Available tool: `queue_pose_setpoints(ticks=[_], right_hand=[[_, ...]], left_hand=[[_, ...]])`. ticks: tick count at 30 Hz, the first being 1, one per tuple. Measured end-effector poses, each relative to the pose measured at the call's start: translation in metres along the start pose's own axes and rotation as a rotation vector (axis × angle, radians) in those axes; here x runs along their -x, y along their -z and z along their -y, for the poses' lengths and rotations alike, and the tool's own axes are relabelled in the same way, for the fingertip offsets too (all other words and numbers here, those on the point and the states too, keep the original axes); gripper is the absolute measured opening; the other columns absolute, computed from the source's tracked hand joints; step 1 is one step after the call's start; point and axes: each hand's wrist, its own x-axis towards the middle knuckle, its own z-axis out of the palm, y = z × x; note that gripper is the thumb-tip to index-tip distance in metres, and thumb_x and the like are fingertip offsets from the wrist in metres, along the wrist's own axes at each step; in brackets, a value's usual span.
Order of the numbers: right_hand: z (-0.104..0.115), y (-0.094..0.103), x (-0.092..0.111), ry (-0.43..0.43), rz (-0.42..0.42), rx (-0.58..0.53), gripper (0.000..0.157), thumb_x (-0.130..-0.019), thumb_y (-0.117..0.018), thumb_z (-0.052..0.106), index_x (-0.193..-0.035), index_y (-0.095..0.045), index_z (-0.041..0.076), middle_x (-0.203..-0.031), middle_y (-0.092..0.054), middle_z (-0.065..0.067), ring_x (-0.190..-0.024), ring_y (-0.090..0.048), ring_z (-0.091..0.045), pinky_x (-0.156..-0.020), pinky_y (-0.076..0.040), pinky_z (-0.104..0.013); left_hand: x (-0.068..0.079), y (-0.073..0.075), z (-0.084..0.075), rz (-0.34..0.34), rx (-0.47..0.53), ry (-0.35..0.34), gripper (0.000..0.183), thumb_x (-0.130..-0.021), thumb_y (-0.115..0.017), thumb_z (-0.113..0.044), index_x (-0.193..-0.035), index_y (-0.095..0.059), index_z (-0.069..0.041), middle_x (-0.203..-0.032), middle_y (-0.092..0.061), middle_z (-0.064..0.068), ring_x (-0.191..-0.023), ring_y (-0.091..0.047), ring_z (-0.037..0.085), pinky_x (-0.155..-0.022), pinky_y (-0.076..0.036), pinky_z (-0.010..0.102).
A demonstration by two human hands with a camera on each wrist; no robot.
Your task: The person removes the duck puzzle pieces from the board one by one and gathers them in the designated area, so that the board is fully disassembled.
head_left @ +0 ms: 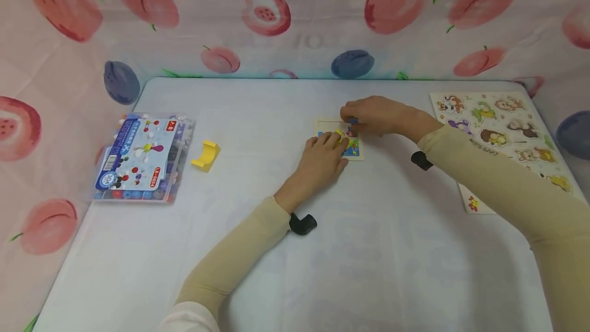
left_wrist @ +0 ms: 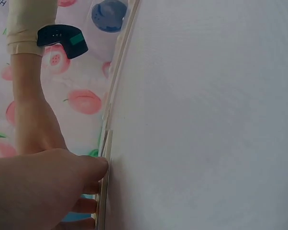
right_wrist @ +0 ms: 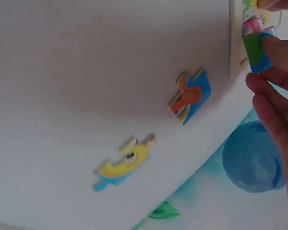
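Note:
A small jigsaw puzzle tray (head_left: 324, 121) with a pale wooden frame lies near the table's middle, partly filled with coloured pieces. Over its lower left rests my left hand (head_left: 320, 157), fingers spread on the surface and thumb at the near edge. In the left wrist view, the thumb (left_wrist: 94, 166) reaches the frame's edge (left_wrist: 105, 163). My right hand (head_left: 380, 115), at the tray's upper right, pinches a blue and green puzzle piece (right_wrist: 254, 50) between thumb and fingers. Two loose pieces, one orange and blue (right_wrist: 189, 96), one yellow (right_wrist: 125, 163), lie beside the tray in the right wrist view.
A clear box of coloured beads (head_left: 138, 158) with a printed label sits at the left. Beside it lies a yellow curved block (head_left: 206, 156). An animal picture board (head_left: 498, 122) is at the right, partly under the right sleeve. A fruit-print cloth (head_left: 304, 14) hangs behind.

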Motion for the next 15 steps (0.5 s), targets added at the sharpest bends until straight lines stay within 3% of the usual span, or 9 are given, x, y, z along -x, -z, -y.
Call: queue_pose_setpoints(ticks=[4,9,13,15], right_hand=[[-0.002,-0.002,0.001,-0.086,0.007,-0.204,0.015,-0.091,-0.063,0.019,-0.104,-0.058,0.016,-0.094,-0.056,0.000,-0.083,-0.053,-0.018,-0.076,-0.045,-0.034],[-0.011,-0.006,0.010,-0.148,-0.052,-0.390,0.020,-0.092,-0.061,0.016,-0.110,-0.057,0.012,-0.101,-0.060,-0.004,-0.085,-0.058,-0.020,-0.074,-0.049,-0.033],[-0.025,-0.002,0.029,-0.218,-0.123,-0.459,0.024,-0.092,-0.060,0.017,-0.115,-0.055,0.010,-0.103,-0.062,-0.007,-0.089,-0.060,-0.020,-0.075,-0.051,-0.034],[-0.033,0.001,0.040,-0.244,-0.150,-0.442,0.024,-0.093,-0.060,0.017,-0.115,-0.056,0.009,-0.104,-0.063,-0.007,-0.092,-0.059,-0.019,-0.080,-0.050,-0.035]], left_hand=[[0.000,-0.001,0.000,-0.004,0.001,-0.001,0.050,-0.099,-0.042,-0.042,-0.144,-0.040,-0.020,-0.138,-0.044,0.001,-0.134,-0.036,0.021,-0.105,-0.033,0.043],[0.000,-0.001,0.000,-0.020,-0.002,-0.008,0.050,-0.099,-0.043,-0.041,-0.143,-0.041,-0.020,-0.139,-0.044,0.001,-0.133,-0.037,0.022,-0.104,-0.034,0.044],[0.001,0.000,0.001,-0.020,0.008,-0.014,0.049,-0.098,-0.043,-0.040,-0.143,-0.042,-0.019,-0.140,-0.044,0.002,-0.133,-0.037,0.022,-0.105,-0.034,0.044],[0.002,0.001,0.001,-0.011,0.017,-0.013,0.050,-0.098,-0.044,-0.040,-0.143,-0.041,-0.019,-0.141,-0.043,0.002,-0.134,-0.036,0.022,-0.106,-0.033,0.044]])
